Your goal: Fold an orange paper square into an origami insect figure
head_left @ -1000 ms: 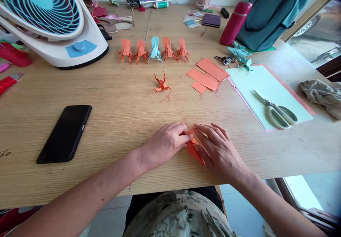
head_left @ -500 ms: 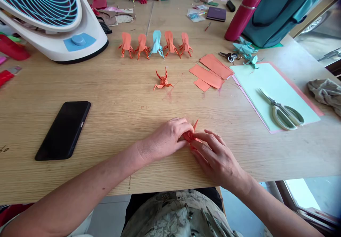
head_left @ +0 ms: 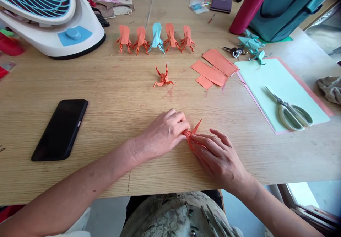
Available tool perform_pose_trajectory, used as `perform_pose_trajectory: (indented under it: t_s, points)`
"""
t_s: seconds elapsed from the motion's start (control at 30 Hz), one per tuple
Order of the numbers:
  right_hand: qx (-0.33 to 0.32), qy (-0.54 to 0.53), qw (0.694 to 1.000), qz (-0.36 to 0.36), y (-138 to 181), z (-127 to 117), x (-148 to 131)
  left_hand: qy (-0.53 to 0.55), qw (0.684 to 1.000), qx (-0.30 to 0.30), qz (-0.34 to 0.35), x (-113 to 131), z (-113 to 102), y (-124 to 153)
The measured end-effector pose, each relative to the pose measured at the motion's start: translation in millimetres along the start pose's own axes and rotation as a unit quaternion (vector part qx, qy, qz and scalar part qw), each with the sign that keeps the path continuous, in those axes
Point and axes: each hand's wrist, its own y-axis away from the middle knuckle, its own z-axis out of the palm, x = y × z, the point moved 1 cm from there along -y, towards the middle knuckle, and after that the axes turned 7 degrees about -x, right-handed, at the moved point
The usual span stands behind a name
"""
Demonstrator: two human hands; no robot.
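Between my hands, low over the near part of the table, is a folded piece of orange paper (head_left: 196, 127) with one narrow point sticking up and to the right. My left hand (head_left: 170, 128) pinches its left end between thumb and curled fingers. On its right side my right hand (head_left: 217, 155) presses the paper with thumb and fingertips, partly covering it. Farther off stands a small orange origami figure (head_left: 163, 77) with thin bent legs. Behind it is a row of several origami figures (head_left: 124, 36), all orange except a blue one (head_left: 156, 36).
Orange paper strips (head_left: 210, 73) lie right of centre. Scissors (head_left: 290, 112) rest on pale green sheets (head_left: 261, 77). A phone (head_left: 61, 128) lies at left, below a fan (head_left: 80, 27). A pink bottle (head_left: 250, 9), teal bag (head_left: 287, 13) and keys (head_left: 236, 52) are back right.
My left hand has drawn slightly left and my right hand slightly right, showing more of the folded orange paper between them. The whole view has shifted a little.
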Motion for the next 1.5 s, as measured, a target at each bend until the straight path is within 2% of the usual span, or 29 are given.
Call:
perform_pose_trajectory:
  t_s: [0.2, 0.37, 0.53, 0.7, 0.93, 1.2, 1.4, 1.5]
  points:
    - [-0.016, 0.021, 1.0, -0.012, 3.6, -0.2, -1.0, -0.066, 0.994, -0.088, 0.003, -2.1, -13.6, -20.2]
    - [-0.015, 0.036, 0.999, -0.03, 7.2, 0.0, -1.1, -0.065, 0.976, -0.209, 0.022, -4.6, -29.5, -42.3]
    - [-0.029, 0.047, 0.998, -0.028, 8.6, 1.4, -0.5, -0.07, 0.957, -0.28, -0.01, -9.3, -40.1, -60.9]
    - [-0.023, 0.044, 0.998, -0.034, 9.3, 3.7, 1.1, -0.021, 0.937, -0.347, -0.046, -5.3, -44.0, -73.8]
    - [-0.018, 0.038, 0.998, -0.04, 10.6, 4.7, 3.1, -0.042, 0.945, -0.321, -0.057, 10.0, -43.7, -71.5]
    - [-0.012, 0.027, 0.999, -0.034, 9.2, 4.6, 1.9, -0.025, 0.965, -0.249, -0.08, 13.8, -35.2, -56.0]
    - [-0.016, 0.024, 0.999, -0.033, 9.2, 3.5, 2.1, -0.026, 0.982, -0.179, -0.047, 15.9, -29.5, -40.9]
    - [-0.016, 0.024, 0.999, -0.033, 8.8, 2.5, 1.7, -0.018, 0.986, -0.165, -0.032, 11.9, -26.0, -35.4]
